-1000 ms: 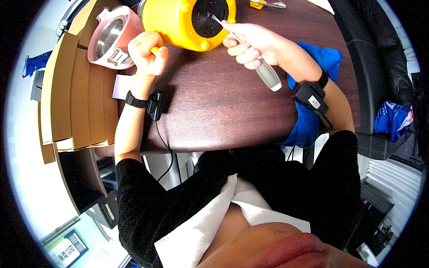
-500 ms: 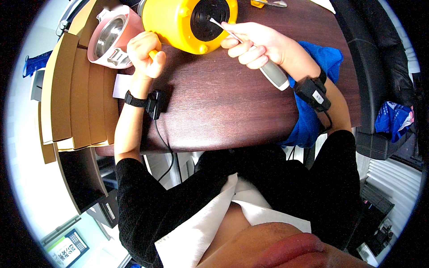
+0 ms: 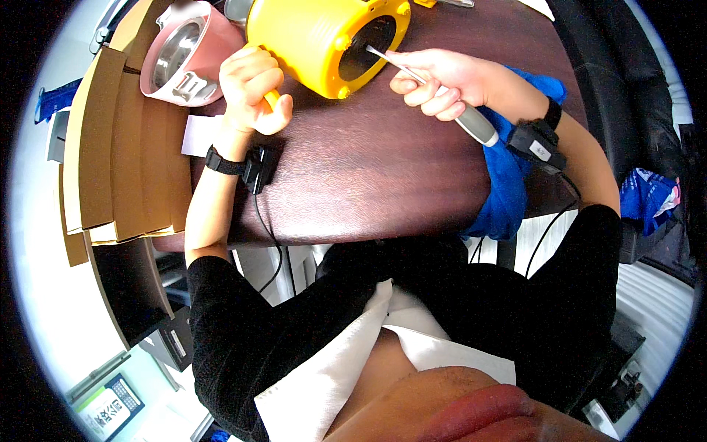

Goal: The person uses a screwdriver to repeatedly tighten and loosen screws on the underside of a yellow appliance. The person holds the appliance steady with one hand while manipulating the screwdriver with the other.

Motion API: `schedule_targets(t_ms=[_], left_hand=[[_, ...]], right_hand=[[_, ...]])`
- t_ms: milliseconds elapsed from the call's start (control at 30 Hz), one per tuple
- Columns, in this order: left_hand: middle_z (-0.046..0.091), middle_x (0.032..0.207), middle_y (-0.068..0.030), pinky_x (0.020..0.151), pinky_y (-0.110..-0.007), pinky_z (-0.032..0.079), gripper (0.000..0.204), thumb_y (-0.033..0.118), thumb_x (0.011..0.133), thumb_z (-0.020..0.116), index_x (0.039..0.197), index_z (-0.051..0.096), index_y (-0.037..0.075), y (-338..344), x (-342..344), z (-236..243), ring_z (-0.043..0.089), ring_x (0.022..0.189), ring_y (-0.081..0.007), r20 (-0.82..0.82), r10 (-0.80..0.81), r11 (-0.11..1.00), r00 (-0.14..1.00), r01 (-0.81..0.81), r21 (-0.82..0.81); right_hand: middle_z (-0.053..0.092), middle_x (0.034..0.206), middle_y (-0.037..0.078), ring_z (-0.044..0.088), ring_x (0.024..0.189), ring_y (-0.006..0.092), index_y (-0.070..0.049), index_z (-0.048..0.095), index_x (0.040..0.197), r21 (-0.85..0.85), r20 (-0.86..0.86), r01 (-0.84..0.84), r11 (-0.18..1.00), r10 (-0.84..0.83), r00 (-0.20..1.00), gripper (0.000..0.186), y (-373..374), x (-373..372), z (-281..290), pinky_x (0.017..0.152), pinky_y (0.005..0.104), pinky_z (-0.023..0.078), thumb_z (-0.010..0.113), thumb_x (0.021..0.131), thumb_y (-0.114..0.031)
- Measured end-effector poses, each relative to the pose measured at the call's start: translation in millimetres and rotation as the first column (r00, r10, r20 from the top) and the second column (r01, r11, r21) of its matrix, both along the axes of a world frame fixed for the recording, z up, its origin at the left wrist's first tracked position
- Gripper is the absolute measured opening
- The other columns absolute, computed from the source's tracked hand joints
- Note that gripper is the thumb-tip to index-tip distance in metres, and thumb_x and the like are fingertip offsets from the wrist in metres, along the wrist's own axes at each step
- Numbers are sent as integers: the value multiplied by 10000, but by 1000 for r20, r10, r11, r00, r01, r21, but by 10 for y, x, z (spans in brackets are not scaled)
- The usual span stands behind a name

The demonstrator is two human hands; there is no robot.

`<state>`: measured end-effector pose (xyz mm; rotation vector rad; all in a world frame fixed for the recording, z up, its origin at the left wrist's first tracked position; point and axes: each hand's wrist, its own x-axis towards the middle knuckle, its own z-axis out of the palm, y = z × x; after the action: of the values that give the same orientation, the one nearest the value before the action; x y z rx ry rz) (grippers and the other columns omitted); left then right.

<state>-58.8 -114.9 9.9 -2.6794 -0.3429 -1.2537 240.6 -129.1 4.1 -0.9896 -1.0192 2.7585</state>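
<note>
A yellow pot (image 3: 324, 40) lies tipped on its side at the far edge of the dark table (image 3: 368, 184), its dark underside turned toward the person. Just left of it stands a pink cooker (image 3: 184, 55), with flat cardboard (image 3: 110, 147) stacked beyond the table's left edge and a blue cloth (image 3: 508, 184) under the right forearm. The left hand (image 3: 250, 88) is clenched on the pot's orange handle (image 3: 271, 99), fingers wrapped tight together. The right hand (image 3: 442, 81) has its fingers closed on a grey-handled screwdriver (image 3: 471, 125), its thin shaft reaching into the underside's recess. Since the earlier frames the right hand has drawn back slightly to the right and flattened the tool's angle, while the left hand's grip stays as it was.
</note>
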Motion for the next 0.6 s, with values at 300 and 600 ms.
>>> schedule_targets(t_ms=[300, 600], left_hand=[[435, 559, -86, 495, -346, 365, 298, 292, 675, 580, 575, 449, 43, 57, -67, -42, 440, 480, -260, 27, -11, 1000, 1000, 11, -11], [426, 545, -84, 490, -344, 361, 326, 306, 718, 567, 566, 437, 48, 58, -37, -60, 434, 470, -258, 56, 1, 1000, 998, -1, -1]], right_hand=[[247, 487, -103, 248, 344, 6, -152, 360, 683, 22, -113, 28, 999, -25, 993, 510, -33, -126, -231, 292, 193, 239, 304, 961, -575], [305, 458, -47, 327, 327, 55, -130, 415, 626, 645, 457, -113, 756, -262, 850, 541, -75, -193, 92, 294, 218, 287, 382, 947, -564]])
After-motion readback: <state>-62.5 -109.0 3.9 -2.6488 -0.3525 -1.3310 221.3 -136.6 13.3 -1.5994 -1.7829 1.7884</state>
